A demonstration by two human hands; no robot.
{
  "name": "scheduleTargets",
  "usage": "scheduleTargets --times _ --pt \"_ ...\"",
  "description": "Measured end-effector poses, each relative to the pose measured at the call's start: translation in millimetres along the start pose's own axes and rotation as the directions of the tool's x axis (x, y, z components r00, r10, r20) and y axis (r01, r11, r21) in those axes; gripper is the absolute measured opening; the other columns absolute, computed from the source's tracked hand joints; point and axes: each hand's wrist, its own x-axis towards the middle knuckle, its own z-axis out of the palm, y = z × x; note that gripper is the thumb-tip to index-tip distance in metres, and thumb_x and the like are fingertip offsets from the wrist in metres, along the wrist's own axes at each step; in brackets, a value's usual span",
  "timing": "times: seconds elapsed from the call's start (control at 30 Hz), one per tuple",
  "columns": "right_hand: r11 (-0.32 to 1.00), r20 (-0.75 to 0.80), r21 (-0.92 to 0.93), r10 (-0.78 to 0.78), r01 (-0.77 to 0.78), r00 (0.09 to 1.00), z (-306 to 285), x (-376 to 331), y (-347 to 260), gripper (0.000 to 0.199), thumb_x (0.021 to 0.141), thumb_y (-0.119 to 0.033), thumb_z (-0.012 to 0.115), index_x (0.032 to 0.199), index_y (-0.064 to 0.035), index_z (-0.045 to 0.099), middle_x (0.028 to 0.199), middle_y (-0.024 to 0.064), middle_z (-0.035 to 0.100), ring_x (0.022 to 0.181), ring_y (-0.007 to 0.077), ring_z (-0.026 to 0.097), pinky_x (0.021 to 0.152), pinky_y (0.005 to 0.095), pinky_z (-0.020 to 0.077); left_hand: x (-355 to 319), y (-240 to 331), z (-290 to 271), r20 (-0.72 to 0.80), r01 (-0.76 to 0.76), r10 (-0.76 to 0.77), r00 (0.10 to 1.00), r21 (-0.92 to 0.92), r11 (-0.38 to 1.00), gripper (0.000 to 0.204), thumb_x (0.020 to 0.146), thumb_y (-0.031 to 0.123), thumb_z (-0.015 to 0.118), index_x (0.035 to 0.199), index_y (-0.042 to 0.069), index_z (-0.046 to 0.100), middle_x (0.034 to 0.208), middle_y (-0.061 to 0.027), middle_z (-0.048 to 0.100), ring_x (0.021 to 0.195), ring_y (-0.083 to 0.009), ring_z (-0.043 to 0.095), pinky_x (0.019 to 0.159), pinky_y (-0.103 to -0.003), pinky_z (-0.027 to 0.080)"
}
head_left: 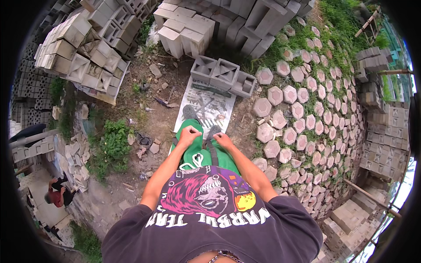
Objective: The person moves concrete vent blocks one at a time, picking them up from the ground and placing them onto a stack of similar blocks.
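My left hand (190, 135) is held over the left leg of my green trousers (191, 151), its fingers closed in a pinch. Over the right leg, my right hand (223, 140) is also curled closed. Whatever the fingers of either hand hold, if anything, is too small to make out. The hands are apart from each other. Below them, my grey shoes (190, 112) rest on a printed white sheet (184, 101) lying on the dirt. At its far end stand several hollow grey concrete blocks (225, 72), with a recessed cross-shaped pattern in some.
Stacks of concrete blocks rise at the far left (83, 57) and far middle (186, 33). Hexagonal pavers (289, 94) cover grassy ground on the right. More block stacks (383, 140) line the right edge. A person in red (56, 197) is at the lower left.
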Motion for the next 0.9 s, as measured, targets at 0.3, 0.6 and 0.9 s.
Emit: scheduleTargets --times 0.3,0.6,0.9 --pt "0.987 -0.095 -0.117 0.095 -0.106 0.991 -66 83 -29 0.041 0.085 -0.037 0.058 0.102 -0.0004 0.065 0.085 0.0113 0.067 0.075 0.0174 0.062 0.072 0.0321 0.0478 160 28 -3 0.041 0.112 -0.115 0.993 0.078 0.991 0.041 0.072 0.029 0.076 0.053 0.007 0.047 0.053 -0.0016 0.05 0.05 -0.0101 0.045 0.047 -0.03 0.037" --pt "0.954 -0.307 0.023 0.291 -0.298 0.906 -152 152 -89 0.037 0.086 -0.033 0.057 0.099 0.0002 0.064 0.087 0.0094 0.067 0.08 0.0161 0.061 0.07 0.0308 0.0473 319 40 38 0.124 0.28 -0.271 0.955 -0.061 0.958 0.04 0.086 0.039 0.059 0.071 0.002 0.063 0.063 -0.005 0.059 0.058 -0.0115 0.052 0.055 -0.029 0.04" --pt "0.938 -0.426 0.039 0.328 -0.345 0.843 -187 431 23 0.063 0.082 -0.04 0.064 0.122 0.0061 0.048 0.111 0.0213 0.059 0.104 0.0282 0.056 0.091 0.0353 0.0424 527 -77 113 0.077 0.332 -0.335 0.939 0.048 0.942 0.071 0.078 0.036 0.068 0.13 -0.004 0.041 0.128 -0.0233 0.05 0.119 -0.0296 0.049 0.098 -0.037 0.04"
